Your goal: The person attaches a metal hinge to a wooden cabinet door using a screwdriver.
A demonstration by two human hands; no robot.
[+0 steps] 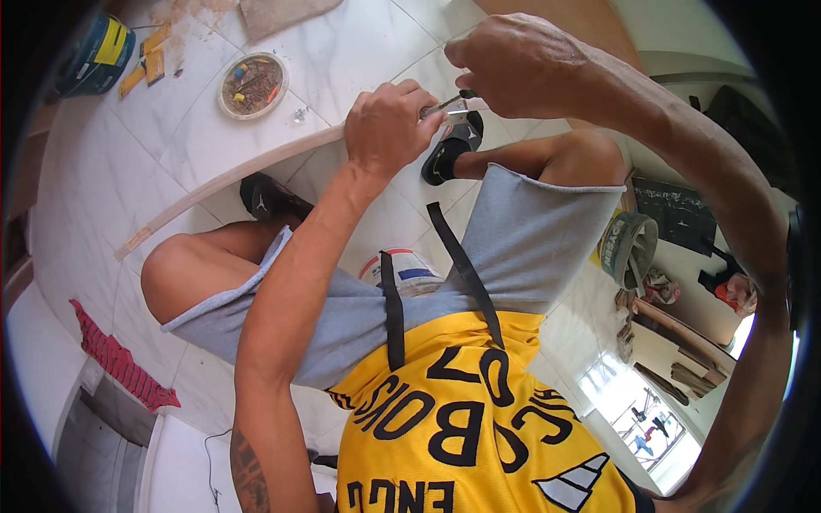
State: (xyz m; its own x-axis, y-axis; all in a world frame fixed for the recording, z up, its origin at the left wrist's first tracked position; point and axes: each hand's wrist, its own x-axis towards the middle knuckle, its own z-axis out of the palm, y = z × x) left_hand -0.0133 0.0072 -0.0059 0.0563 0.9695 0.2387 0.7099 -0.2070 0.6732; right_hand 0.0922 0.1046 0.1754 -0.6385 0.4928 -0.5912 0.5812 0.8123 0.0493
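My left hand (380, 128) is closed round one end of a long, thin wooden strip (231, 178), which runs down to the left across my knees. A small shiny metal piece, seemingly a hinge (457, 109), sticks out by its fingertips. Just beyond, my right hand (526, 68) is curled in a fist on what looks like a screwdriver (442, 106). Its thin shaft points toward the left fingers; most of the handle is hidden in the palm. Where the tip touches is covered by the left fingers.
A round tub of screws (253, 85) stands on the tiled floor, with a small clear bag (300, 114) nearby. A dark bucket (101, 53) and yellow packets (152, 61) lie far left. Another bucket (629, 244) stands right; a red striped cloth (124, 359) lies left.
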